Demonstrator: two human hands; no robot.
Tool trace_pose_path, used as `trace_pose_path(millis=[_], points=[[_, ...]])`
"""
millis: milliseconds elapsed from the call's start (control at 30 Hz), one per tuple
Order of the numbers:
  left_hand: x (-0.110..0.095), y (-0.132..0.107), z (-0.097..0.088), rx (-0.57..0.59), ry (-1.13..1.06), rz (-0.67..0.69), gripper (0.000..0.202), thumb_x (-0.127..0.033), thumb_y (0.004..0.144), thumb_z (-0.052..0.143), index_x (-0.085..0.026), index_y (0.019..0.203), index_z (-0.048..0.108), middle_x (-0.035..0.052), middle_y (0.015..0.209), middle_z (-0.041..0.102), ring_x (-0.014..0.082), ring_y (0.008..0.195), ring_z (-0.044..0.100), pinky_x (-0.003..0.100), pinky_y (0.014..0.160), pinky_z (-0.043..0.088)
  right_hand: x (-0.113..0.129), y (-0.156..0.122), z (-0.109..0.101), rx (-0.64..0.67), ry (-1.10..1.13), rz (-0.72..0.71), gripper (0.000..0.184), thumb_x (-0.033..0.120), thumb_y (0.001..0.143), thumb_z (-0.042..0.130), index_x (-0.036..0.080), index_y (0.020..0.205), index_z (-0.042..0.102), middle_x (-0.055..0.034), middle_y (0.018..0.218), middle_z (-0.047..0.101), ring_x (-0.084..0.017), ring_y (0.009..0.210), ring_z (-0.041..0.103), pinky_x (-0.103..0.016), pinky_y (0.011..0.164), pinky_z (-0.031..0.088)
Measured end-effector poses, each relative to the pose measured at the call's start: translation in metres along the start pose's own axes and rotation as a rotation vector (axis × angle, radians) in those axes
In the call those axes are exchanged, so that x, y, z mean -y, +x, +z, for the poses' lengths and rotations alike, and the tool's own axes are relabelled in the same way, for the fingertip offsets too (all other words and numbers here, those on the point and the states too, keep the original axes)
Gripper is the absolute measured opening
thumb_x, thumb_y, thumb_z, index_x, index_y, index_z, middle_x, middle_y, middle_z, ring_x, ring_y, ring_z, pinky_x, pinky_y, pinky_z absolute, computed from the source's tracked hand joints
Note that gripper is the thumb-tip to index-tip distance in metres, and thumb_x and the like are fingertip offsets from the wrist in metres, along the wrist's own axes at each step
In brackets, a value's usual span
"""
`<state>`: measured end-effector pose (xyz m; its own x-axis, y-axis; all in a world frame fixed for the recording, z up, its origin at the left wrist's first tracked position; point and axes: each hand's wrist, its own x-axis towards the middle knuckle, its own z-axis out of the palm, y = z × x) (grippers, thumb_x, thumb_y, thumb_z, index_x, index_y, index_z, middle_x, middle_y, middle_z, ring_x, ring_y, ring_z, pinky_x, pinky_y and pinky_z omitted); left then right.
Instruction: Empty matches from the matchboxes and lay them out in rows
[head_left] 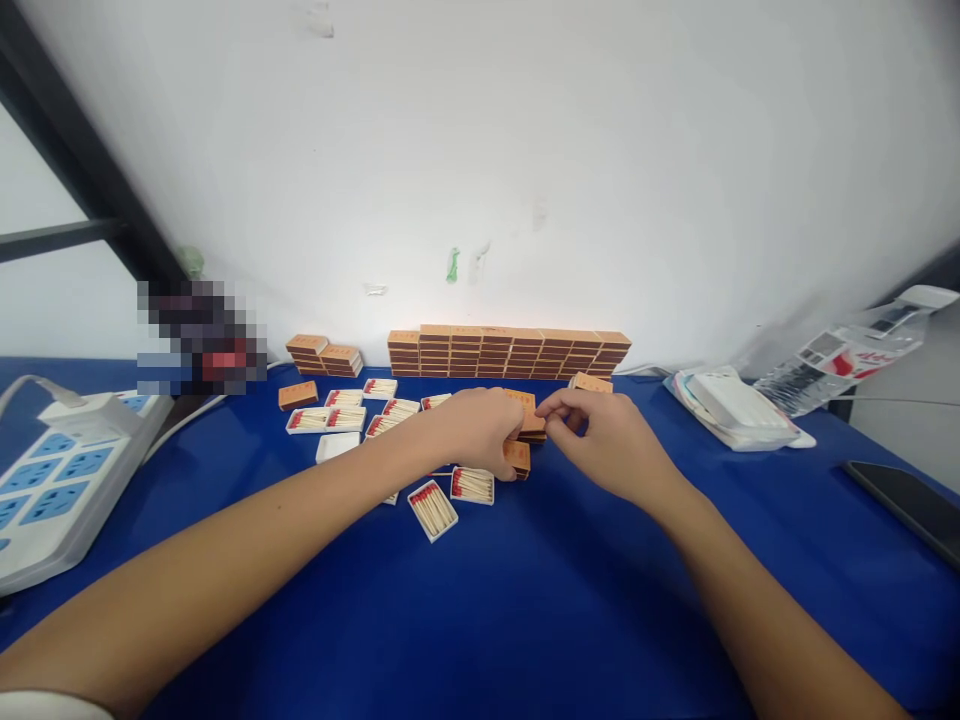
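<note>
My left hand [486, 428] reaches over the trays with its fingers bent down around an orange matchbox [519, 458]; the palm hides part of the grip. Just right of it, my right hand [604, 440] has its thumb and fingers curled together. Its fingertips are at the edge of another orange matchbox [534, 426], and I cannot make out what lies between them. In front of my left hand are two white trays of red-headed matches, an angled match tray [433, 510] and a second match tray [472, 485]. More filled trays [345, 415] lie beyond my left forearm.
Stacked matchboxes [510, 352] form a long row against the wall. Smaller matchbox stacks [322, 355] stand at the left. A power strip [75, 470] lies far left. At the right are a plastic bottle [847, 360], white packs [739, 408] and a phone [904, 505].
</note>
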<state>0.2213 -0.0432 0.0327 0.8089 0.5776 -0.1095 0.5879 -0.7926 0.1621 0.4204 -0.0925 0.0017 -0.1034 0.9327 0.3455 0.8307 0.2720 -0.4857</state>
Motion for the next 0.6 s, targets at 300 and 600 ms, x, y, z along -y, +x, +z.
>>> trace_pose_path(millis=[300,600], points=[[0.025,-0.027,-0.042,-0.163,-0.037,-0.068,0.019,-0.039,0.073,0.080,-0.023,0.071,0.070,0.0025,0.064,0.065,0.0208,0.059,0.058,0.037,0.055,0.037,0.001,0.000,-0.004,-0.107,0.036,0.013,0.017,0.027,0.087,0.060,0.026,0.089,0.077,-0.0002,0.074,0.074,-0.021,0.067,0.065,-0.035,0.067,0.048],[0.165,-0.098,-0.103,-0.230,0.090,-0.530,0.048,-0.054,0.067,0.082,-0.022,0.102,0.082,0.0084,0.099,0.079,0.0296,0.092,0.068,0.038,0.078,0.044,0.001,-0.001,0.000,-0.077,0.041,0.022,0.017,0.028,0.089,0.060,0.025,0.091,0.077,-0.0003,0.076,0.075,-0.020,0.067,0.066,-0.035,0.068,0.050]])
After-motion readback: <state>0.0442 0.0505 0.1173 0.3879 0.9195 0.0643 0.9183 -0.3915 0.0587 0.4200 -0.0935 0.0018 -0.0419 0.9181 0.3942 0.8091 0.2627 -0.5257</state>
